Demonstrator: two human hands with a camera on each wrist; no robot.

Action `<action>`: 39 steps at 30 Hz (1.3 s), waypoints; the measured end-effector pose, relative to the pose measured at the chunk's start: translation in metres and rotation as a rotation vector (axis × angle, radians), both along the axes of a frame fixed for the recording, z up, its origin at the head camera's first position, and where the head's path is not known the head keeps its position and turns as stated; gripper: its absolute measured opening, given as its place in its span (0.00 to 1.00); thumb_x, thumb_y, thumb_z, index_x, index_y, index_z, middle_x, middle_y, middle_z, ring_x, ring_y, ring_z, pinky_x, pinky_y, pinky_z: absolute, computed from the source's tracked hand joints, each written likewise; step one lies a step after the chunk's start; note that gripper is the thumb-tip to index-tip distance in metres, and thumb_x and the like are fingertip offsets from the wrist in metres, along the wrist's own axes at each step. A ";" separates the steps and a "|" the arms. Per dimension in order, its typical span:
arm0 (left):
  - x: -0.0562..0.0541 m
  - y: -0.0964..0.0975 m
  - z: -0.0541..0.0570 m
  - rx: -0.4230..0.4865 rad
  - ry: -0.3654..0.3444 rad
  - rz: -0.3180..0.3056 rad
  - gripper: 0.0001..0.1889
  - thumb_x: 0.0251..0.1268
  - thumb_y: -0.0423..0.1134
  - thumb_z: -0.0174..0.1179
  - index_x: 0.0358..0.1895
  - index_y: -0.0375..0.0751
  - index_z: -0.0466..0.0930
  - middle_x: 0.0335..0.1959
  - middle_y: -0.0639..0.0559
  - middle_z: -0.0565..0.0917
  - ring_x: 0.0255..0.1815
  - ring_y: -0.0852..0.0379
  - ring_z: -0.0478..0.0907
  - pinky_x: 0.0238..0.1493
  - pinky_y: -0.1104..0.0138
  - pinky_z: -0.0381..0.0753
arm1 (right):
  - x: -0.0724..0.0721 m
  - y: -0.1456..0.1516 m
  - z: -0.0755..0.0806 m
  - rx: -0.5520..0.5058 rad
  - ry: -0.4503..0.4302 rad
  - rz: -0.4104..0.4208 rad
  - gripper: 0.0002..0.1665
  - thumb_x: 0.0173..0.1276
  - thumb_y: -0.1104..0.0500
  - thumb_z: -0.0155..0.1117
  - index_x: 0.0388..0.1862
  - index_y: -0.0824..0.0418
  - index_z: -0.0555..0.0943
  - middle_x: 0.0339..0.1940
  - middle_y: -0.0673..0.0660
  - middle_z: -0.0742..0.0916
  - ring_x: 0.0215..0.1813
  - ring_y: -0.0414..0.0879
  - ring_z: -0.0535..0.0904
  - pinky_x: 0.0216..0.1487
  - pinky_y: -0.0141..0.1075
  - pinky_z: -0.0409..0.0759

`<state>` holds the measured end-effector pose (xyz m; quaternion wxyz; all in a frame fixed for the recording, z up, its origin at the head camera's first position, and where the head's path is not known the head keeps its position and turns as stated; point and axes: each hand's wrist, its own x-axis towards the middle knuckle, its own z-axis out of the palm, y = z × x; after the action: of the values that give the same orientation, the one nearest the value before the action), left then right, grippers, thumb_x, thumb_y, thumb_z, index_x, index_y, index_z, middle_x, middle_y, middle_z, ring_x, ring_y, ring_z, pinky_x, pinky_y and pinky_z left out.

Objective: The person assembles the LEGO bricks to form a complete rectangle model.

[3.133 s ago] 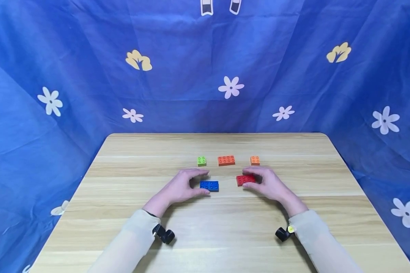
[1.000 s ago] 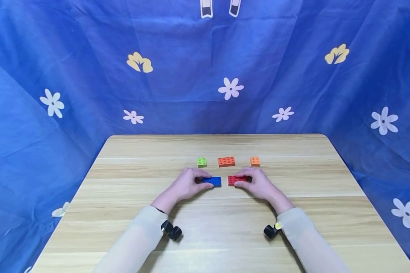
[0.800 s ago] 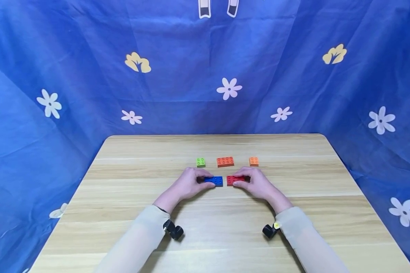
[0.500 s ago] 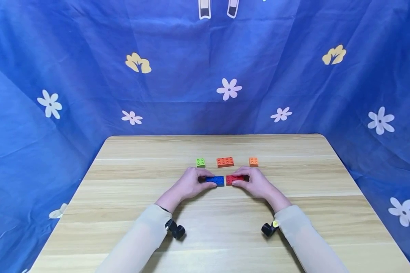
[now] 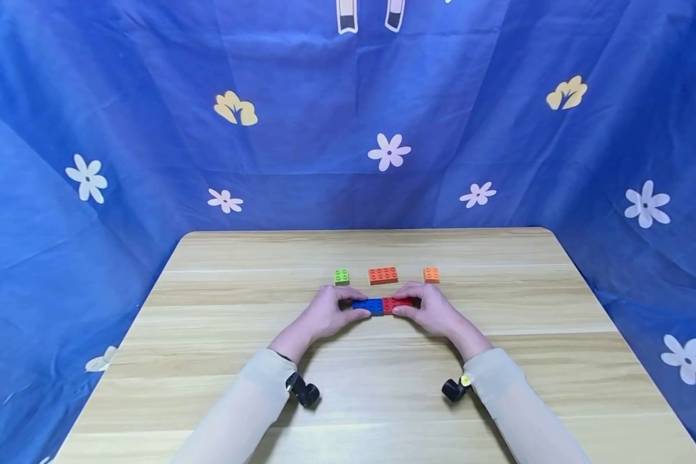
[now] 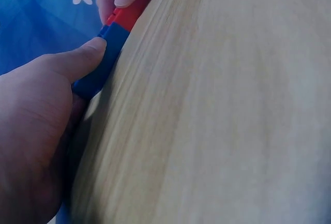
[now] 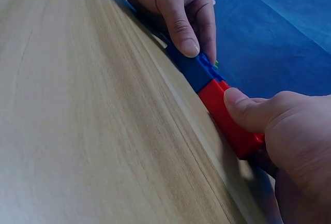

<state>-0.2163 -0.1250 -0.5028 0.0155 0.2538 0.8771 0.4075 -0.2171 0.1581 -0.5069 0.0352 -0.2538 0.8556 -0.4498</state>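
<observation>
On the left hand (image 5: 327, 314) I am reading a firm pinch: the thumb is pressing along the near long side of the blue brick (image 5: 372, 305), while fingers are bearing on the far side, their exact contact being partly hidden from me. The right hand (image 5: 432, 313) is mirroring this, pinching the red brick (image 5: 387, 305) across its long sides. Between the hands, the two bricks are lying in line, studs up, inner ends touching; they are apparently resting on the wooden surface (image 5: 348, 393). Handling, my estimate: I am assuming moulded plastic from the gloss, so I am rating both bricks light, stiff and hard to damage, with smooth walls being a little slippery under dry fingers. I am seeing no stud locking one to the other, so I am treating the seam as loose, liable to be opening if one brick is tilted alone. For the hold, I am favouring the flat long walls, thumb opposite fingers, toward the outer ends, leaving studs and seam free. Farther out, a green brick (image 5: 341, 277), an orange-red brick (image 5: 383, 276) and a light orange brick (image 5: 432, 275) are sitting apart in a row; beyond them a blue cloth (image 5: 296, 77) is hanging.
</observation>
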 end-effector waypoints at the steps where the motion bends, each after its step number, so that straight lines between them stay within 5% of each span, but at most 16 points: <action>1: 0.000 0.000 -0.001 0.003 -0.007 0.004 0.17 0.63 0.47 0.79 0.53 0.47 0.92 0.50 0.55 0.91 0.52 0.57 0.85 0.58 0.59 0.82 | 0.000 0.000 0.000 0.000 0.000 0.000 0.16 0.69 0.59 0.78 0.54 0.57 0.90 0.50 0.46 0.90 0.57 0.46 0.84 0.66 0.48 0.77; 26: -0.001 -0.001 0.001 0.059 -0.049 0.016 0.17 0.62 0.46 0.80 0.52 0.49 0.92 0.49 0.57 0.91 0.49 0.60 0.85 0.52 0.62 0.83 | -0.001 0.002 0.002 0.004 -0.023 0.004 0.18 0.69 0.58 0.78 0.57 0.56 0.90 0.52 0.46 0.89 0.58 0.47 0.83 0.68 0.50 0.75; 39: -0.001 -0.003 -0.002 0.041 -0.059 0.027 0.18 0.61 0.48 0.80 0.53 0.49 0.92 0.50 0.56 0.91 0.52 0.59 0.85 0.58 0.61 0.82 | 0.000 0.001 0.004 0.020 -0.025 -0.002 0.20 0.68 0.57 0.79 0.58 0.60 0.89 0.54 0.51 0.89 0.60 0.49 0.83 0.68 0.49 0.76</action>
<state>-0.2176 -0.1282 -0.5045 0.0306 0.2303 0.8709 0.4330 -0.2174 0.1587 -0.5029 0.0480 -0.2467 0.8598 -0.4446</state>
